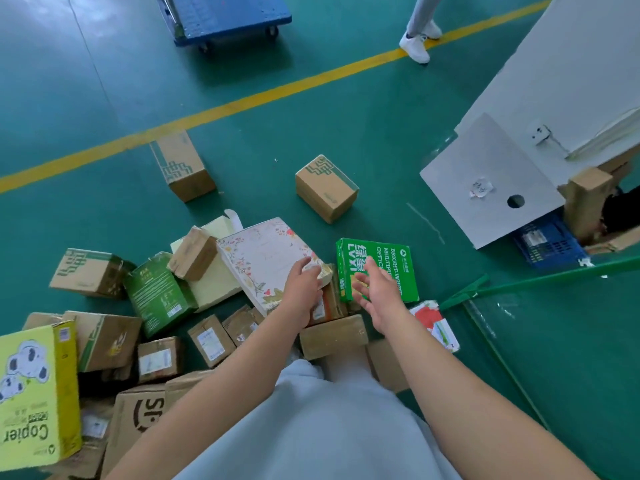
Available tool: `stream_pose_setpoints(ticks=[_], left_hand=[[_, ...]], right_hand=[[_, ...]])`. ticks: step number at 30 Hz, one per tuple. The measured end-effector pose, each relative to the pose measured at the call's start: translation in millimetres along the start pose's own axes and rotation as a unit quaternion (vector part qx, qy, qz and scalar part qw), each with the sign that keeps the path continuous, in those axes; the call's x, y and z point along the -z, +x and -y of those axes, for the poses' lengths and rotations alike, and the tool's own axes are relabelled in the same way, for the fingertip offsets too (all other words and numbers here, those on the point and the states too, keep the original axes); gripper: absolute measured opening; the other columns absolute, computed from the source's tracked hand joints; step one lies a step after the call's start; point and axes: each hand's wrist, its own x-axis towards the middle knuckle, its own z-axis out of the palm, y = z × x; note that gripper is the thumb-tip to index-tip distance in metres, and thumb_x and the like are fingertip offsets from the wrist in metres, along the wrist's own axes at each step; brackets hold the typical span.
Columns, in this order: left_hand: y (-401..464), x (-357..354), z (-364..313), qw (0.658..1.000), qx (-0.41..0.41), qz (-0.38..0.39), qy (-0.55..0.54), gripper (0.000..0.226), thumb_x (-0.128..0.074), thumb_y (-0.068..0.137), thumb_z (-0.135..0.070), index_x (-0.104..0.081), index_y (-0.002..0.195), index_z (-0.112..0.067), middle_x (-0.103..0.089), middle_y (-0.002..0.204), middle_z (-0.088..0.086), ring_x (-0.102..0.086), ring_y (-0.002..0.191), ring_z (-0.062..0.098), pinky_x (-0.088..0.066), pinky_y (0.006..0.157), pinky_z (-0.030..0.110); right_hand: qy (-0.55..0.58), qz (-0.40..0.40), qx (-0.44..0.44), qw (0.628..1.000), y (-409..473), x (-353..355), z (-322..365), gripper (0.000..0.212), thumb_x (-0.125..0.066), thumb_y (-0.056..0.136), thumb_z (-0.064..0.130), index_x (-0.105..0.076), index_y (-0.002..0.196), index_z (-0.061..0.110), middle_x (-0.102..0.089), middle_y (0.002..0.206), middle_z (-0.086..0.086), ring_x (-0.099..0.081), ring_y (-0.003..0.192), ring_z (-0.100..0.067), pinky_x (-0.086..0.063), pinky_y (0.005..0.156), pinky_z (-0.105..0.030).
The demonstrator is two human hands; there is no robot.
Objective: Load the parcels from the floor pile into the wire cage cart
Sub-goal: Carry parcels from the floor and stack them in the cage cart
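Parcels lie heaped on the green floor [346, 109] at the person's feet, mostly brown cartons with labels, crowding the lower left. The left hand [302, 287] grips the near corner of a floral-printed box [266, 258], fingers curled over its edge; that box rests tilted on the pile, leaning on a pale yellow box [211, 282] with a small taped carton [194, 252] lying on top. The right hand [375, 289] hovers released, fingers spread, just above a green ream of office paper [398, 265] that lies flat at the right edge of the pile. Just beside the ream sits a red-and-white packet [438, 323], and below the hands a flat brown parcel [332, 336]. A dark green carton [156, 292] stands to the left of the yellow box, and a lime copier-paper box [34, 393] fills the lower left corner. Two brown cartons [325, 187] [181, 164] stand apart from the pile on bare floor, before a yellow floor line [242, 102]. Right of the pile a grey panel [485, 181] leans low over a blue crate [547, 244], and a green bar [540, 278] slants across the floor near the ream. Farther off a blue platform trolley [235, 15] is parked, and another person's white shoe [414, 46] rests on the yellow line. Open floor lies between the pile and the line.
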Motion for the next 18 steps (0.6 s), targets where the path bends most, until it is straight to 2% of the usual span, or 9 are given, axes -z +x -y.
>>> stream_pose_setpoints(ticks=[3,6,9,12,18], left_hand=[[11.0,0.6,-28.3,1.000,-0.010,-0.002,-0.017,0.041,-0.048,0.107,-0.017,-0.047,0.147,-0.023,-0.057,0.130,0.006,-0.058,0.122,0.025,-0.054,0.091,0.035],[22.5,9.1,-45.3,0.999,-0.018,-0.016,-0.034,0.042,-0.048,0.107,-0.019,-0.045,0.149,-0.023,-0.056,0.133,0.005,-0.059,0.121,0.024,-0.051,0.105,0.040],[36.7,15.4,-54.8,0.998,-0.020,-0.033,-0.054,0.043,-0.049,0.107,-0.021,-0.045,0.150,-0.024,-0.057,0.132,0.003,-0.059,0.121,0.024,-0.051,0.107,0.043],[52.5,16.0,-64.3,0.996,-0.017,-0.046,-0.075,0.044,-0.049,0.107,-0.021,-0.044,0.151,-0.024,-0.056,0.137,0.006,-0.058,0.122,0.024,-0.050,0.108,0.044],[105.9,-8.8,-103.9,0.986,-0.015,-0.072,-0.147,0.046,-0.049,0.107,-0.021,-0.043,0.152,-0.024,-0.055,0.136,0.006,-0.059,0.122,0.025,-0.053,0.099,0.038]], right_hand=[[0.005,0.008,-0.004,1.000,11.6,-19.5,18.5,0.042,-0.053,0.104,0.050,-0.058,0.129,0.017,-0.065,0.113,-0.003,-0.064,0.096,-0.017,-0.057,0.081,-0.032],[-0.011,0.025,-0.004,1.000,21.3,-37.0,36.0,0.044,-0.053,0.104,0.049,-0.058,0.132,0.015,-0.064,0.108,-0.002,-0.063,0.092,-0.016,-0.057,0.080,-0.031],[-0.031,0.035,0.002,0.999,37.5,-52.4,62.9,0.044,-0.054,0.104,0.049,-0.058,0.130,0.014,-0.064,0.111,-0.003,-0.062,0.094,-0.017,-0.057,0.076,-0.028],[-0.060,0.045,0.010,0.997,58.4,-66.9,87.3,0.045,-0.055,0.103,0.050,-0.058,0.129,0.014,-0.064,0.112,-0.003,-0.063,0.097,-0.018,-0.057,0.081,-0.032],[-0.151,0.083,0.020,0.985,127.1,-99.2,139.8,0.046,-0.055,0.103,0.049,-0.058,0.130,0.013,-0.063,0.113,-0.005,-0.063,0.101,-0.020,-0.056,0.082,-0.032]])
